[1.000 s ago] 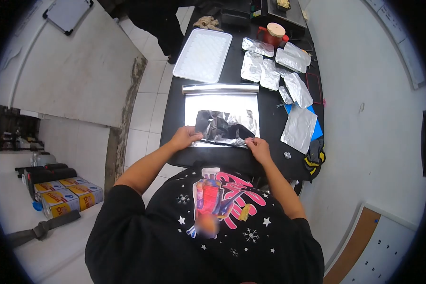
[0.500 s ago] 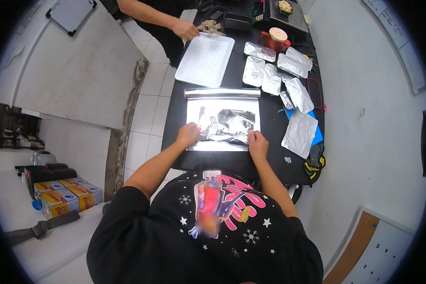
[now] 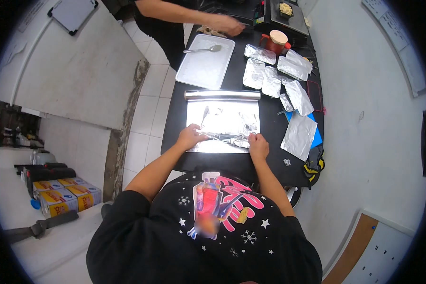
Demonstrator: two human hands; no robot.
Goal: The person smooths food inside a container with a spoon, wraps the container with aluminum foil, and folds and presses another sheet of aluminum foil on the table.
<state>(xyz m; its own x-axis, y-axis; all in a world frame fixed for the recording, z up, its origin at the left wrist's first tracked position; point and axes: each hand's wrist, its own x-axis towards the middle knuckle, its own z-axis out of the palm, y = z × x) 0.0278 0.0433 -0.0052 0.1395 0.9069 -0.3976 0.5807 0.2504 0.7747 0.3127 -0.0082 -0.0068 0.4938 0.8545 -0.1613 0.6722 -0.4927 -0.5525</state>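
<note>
A sheet of aluminium foil (image 3: 222, 116) lies drawn out from its roll (image 3: 222, 95) on the black table in front of me. My left hand (image 3: 191, 137) pinches the left end of a narrow, crumpled foil piece (image 3: 228, 138) resting over the sheet. At its right end, the fingers of my right hand (image 3: 258, 146) are closed on the same piece. A thin dark strip shows along this foil; whatever is under or inside it is hidden.
Several foil-covered trays (image 3: 254, 74) sit to the right, with a loose foil sheet (image 3: 299, 136) nearer me. A white tray (image 3: 201, 71) bearing a spoon (image 3: 208, 49) stands beyond the roll. Another person's hand (image 3: 227, 24) reaches over the far side. A red jug (image 3: 273, 43) stands behind.
The crumpled foil between my hands has tipped from a broad face to a narrow band. The other person's hand has moved right, and a spoon now shows on the white tray.
</note>
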